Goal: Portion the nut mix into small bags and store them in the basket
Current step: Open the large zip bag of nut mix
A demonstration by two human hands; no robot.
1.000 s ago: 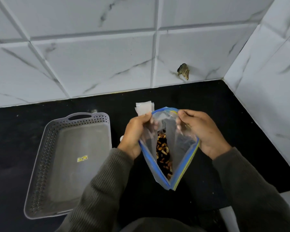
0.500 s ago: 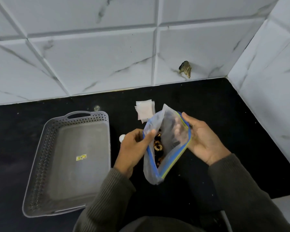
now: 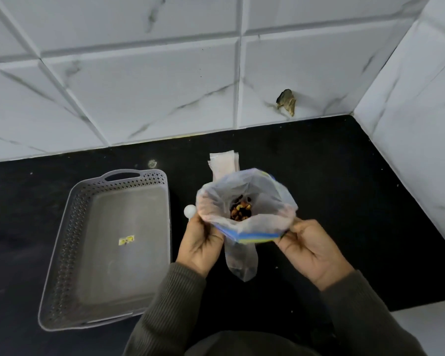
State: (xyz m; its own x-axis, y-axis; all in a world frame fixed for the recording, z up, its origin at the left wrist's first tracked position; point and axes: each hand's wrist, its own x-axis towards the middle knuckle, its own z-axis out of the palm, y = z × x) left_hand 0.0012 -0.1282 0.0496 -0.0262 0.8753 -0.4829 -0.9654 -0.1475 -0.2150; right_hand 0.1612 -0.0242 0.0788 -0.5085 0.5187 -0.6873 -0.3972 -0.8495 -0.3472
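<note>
A large clear zip bag (image 3: 265,196) is held up over the black countertop (image 3: 332,188) at the middle of the view, its mouth pulled wide open towards the camera; the nut mix (image 3: 240,213) sits deep inside, a small dark and tan heap seen through the opening. The left hand (image 3: 201,242) grips the bag's rim at nine o'clock of the mouth, fingers curled round the plastic; the right hand (image 3: 311,250) pinches the rim at about four o'clock, thumb and fingers closed where the blue and yellow zip strip (image 3: 252,236) runs along the near edge. The bag's lower end hangs down between the two wrists. At twelve o'clock from the bag, just behind it, a flat stack of small bags (image 3: 224,165) lies on the countertop. At nine o'clock, touching or nearly touching the left hand, a small white round thing (image 3: 190,209) shows, possibly the bowl of a scoop; the rest of it is hidden. Farther out at nine o'clock stands the grey perforated basket (image 3: 64,240), with only a small yellow sticker (image 3: 126,240) on its floor; at one o'clock the white marbled wall tile (image 3: 139,104) has a chipped hole (image 3: 286,102).
</note>
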